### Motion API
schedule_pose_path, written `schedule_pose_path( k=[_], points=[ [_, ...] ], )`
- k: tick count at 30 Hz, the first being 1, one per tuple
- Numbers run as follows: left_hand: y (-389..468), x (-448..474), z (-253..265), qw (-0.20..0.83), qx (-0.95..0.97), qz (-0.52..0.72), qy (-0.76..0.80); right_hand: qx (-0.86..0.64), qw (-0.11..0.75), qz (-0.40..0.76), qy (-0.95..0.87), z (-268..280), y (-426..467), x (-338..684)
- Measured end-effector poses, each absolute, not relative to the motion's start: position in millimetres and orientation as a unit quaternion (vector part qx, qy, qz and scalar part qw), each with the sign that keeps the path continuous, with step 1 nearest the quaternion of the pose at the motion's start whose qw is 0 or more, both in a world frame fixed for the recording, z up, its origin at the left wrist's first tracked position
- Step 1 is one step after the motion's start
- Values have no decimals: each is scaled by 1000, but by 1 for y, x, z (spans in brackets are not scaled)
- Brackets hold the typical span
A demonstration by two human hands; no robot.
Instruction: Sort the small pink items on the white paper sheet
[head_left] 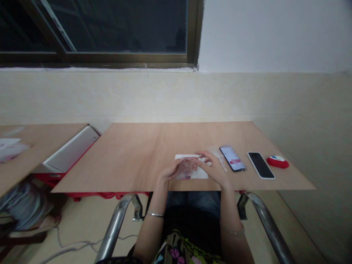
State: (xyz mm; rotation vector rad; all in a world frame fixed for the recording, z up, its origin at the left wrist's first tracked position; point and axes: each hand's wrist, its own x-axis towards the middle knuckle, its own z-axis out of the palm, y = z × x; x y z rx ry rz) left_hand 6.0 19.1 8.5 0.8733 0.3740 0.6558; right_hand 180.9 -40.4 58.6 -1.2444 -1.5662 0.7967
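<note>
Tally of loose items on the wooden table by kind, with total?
Phones: 2, one with lit screen, one dark in a white case
Clear soft phone case: 1, held between left hand and right hand
White sheet: 1
Red and white oval item: 1
Total: 5

The clear thing [184, 169] between the hands is too small and see-through to make out, and the left hand [172, 171] covers part of it. The white sheet [199, 172] under it is half hidden by both hands. One phone's [232, 158] screen is blurred out. Stuff on the left surface [9, 149] gets cut off by the edge.
</note>
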Motion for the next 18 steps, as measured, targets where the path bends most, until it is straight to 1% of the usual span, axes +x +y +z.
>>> schedule_pose_path(
  k=[2, 4, 8, 10, 11, 14, 18],
  points=[
    [19, 8, 13, 841, 405, 318, 169, -518, 471, 358, -617, 49, -37, 183],
    [18, 10, 18, 842, 397, 328, 161, -513, 448, 407, -608, 40, -33, 183],
    [17, 12, 26, 846, 354, 373, 141, -450, 324, 514, -654, 29, -30, 183],
    [17, 14, 31, 845, 327, 398, 145, -421, 286, 542, -669, 28, -30, 182],
    [16, 16, 33, 841, 321, 407, 153, -414, 283, 548, -670, 28, -30, 182],
    [14, 20, 40, 816, 342, 423, 195, -413, 308, 548, -660, 29, -29, 181],
    [12, 20, 42, 748, 419, 449, 251, -429, 333, 538, -644, 28, -26, 181]
  ],
)
